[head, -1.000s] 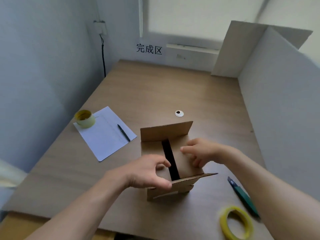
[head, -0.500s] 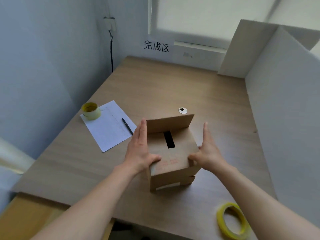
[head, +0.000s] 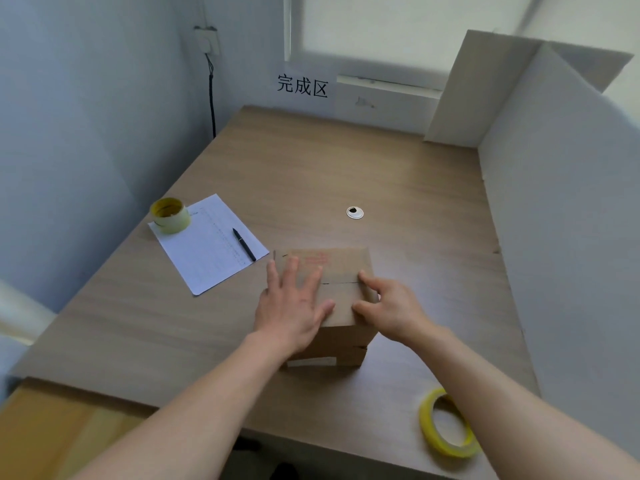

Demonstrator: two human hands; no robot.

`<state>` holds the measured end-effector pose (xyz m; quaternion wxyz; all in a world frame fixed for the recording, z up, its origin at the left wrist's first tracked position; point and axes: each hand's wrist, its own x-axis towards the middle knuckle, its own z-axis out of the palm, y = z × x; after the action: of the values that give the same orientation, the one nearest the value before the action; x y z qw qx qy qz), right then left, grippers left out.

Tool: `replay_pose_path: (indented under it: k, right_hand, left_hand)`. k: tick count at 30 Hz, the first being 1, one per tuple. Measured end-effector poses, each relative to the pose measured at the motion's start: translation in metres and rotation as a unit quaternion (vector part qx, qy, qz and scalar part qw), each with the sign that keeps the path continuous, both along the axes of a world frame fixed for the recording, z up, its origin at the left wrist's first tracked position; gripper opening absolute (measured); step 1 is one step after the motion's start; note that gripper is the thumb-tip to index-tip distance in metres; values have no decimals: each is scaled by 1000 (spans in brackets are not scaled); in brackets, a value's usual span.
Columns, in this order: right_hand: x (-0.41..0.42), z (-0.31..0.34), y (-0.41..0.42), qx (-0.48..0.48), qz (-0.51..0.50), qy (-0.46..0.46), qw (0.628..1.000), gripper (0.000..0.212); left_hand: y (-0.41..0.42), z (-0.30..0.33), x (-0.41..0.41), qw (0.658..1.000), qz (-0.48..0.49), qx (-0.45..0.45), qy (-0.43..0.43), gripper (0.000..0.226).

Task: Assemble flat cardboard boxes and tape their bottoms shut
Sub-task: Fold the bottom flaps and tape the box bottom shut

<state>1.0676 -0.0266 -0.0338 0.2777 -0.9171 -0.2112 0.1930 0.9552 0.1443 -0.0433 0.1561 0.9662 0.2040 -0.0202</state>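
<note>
A small brown cardboard box [head: 341, 268] stands on the wooden table [head: 346, 168] with its flaps folded flat on top, the seam running left to right. My left hand [head: 294, 306] lies flat on the left part of the top, fingers spread and straight. On the right edge of the top rests my right hand [head: 388, 306], its forefinger along the seam and thumb on the near flap. A yellow tape roll [head: 446, 426] lies at the near right of the table, partly behind my right forearm. A second tape roll [head: 170, 214] sits at the left.
A sheet of paper [head: 207, 244] with a black pen [head: 244, 244] lies left of the box. A small white disc [head: 355, 212] sits mid-table. White panels [head: 561, 202] wall the right side and back right corner. A cable [head: 211, 98] hangs down the left wall.
The far flap, standing up before, is now folded down and the dark gap on top is closed. Both hands moved from the box's sides onto its top.
</note>
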Motion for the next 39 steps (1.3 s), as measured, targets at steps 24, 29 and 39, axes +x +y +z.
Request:
replay_pose_path:
  k: [24,29,39]
  right_hand:
    - [-71,-97,-161,-362,112,35,925,19]
    - [-30,-56,-144,-132,-57,68,987,52]
    - [8,95,-39,327,72,164,928,26]
  left_hand:
    - [9,-9,7,1000,6,7,18,63]
    - [6,-9,5,1000,4,15,16,62]
    - [1,-4,3,1000,-3,3,13,63]
